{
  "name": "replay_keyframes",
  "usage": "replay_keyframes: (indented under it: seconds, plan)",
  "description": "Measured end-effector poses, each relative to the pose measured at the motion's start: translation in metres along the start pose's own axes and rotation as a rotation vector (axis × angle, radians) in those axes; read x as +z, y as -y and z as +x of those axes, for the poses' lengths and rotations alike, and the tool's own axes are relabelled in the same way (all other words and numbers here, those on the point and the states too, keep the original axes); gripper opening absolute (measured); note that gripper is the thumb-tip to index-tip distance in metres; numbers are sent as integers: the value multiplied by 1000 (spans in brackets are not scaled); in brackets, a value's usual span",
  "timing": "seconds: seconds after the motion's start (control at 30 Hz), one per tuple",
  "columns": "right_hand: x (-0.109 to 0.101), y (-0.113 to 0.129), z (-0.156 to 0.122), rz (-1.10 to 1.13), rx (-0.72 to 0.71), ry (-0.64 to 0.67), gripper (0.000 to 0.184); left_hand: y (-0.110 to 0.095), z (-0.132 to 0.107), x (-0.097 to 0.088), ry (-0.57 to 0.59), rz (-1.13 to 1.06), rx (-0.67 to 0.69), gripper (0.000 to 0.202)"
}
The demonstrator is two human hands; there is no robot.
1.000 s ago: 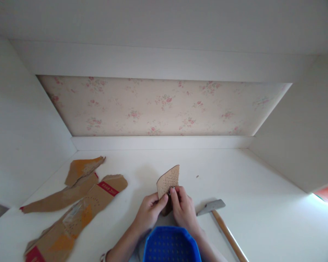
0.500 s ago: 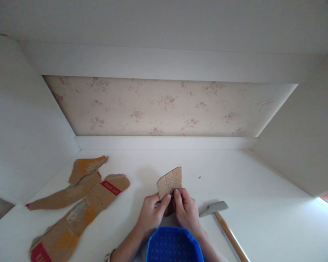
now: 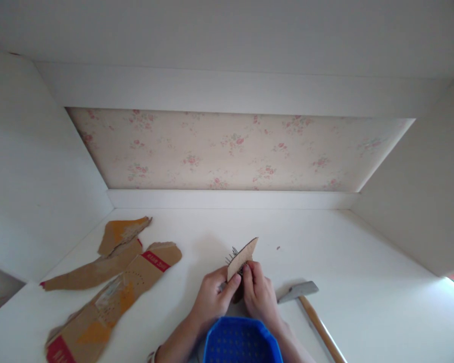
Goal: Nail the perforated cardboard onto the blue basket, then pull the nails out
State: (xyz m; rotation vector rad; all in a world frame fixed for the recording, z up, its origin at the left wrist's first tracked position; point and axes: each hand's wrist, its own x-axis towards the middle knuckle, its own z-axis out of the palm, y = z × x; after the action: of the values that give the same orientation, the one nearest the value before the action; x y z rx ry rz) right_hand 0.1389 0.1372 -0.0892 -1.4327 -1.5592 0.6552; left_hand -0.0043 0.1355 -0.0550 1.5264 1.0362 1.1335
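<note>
Both my hands hold a small brown cardboard piece [image 3: 243,256] above the white table [image 3: 219,237]. It is tilted edge-on, and several thin nail points [image 3: 231,254] stick out of its left side. My left hand [image 3: 213,296] pinches its lower left edge with the thumb on top. My right hand [image 3: 258,293] pinches something small and dark against its lower right part. A blue perforated basket [image 3: 241,344] sits just below my wrists at the bottom edge.
A hammer [image 3: 310,310] with a wooden handle lies right of my right hand. Torn cardboard strips [image 3: 115,275] with red and orange print lie at the left. A tiny speck [image 3: 278,248] lies behind the hands. White side walls and floral wallpaper [image 3: 234,151] enclose the table.
The cardboard piece has turned from facing me to nearly edge-on, so the nail points now show on its left. The hands shifted slightly right.
</note>
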Motion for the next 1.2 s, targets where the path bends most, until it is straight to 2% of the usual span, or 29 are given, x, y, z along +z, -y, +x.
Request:
replay_keyframes:
  seconds: [0.13, 0.27, 0.4, 0.5, 0.6, 0.7, 0.8, 0.97, 1.1, 1.2]
  plan:
    - [0, -3, 0, -45, -25, -30, 28, -2, -3, 0, -27, 44, -17, 22]
    - [1, -4, -1, -86, -57, -45, 30, 11, -6, 1, -122, 186, -17, 21]
    - [1, -5, -1, -122, -90, -58, 32, 25, -7, 1, -174, 329, 58, 25]
    - [1, -7, -2, -147, -108, -76, 35, 31, -5, 0, -266, 410, 137, 32]
    - [2, -9, -2, -163, -126, -79, 37, 31, -3, -1, -329, 477, 190, 34]
    - [3, -10, -2, -177, -139, -78, 37, 27, -1, -1, -335, 497, 191, 31]
    - [5, -11, -2, -200, -146, -84, 41, 27, -1, -2, -347, 518, 165, 33]
    - [2, -9, -2, -253, -121, -70, 45, 31, 1, -9, -472, 561, 86, 40]
    - [-1, -7, 3, -333, -43, -50, 40, 24, 5, -13, -498, 402, -28, 42]
    - [-1, -8, 8, -440, -17, -17, 35, 19, 9, -17, -585, 266, -126, 44]
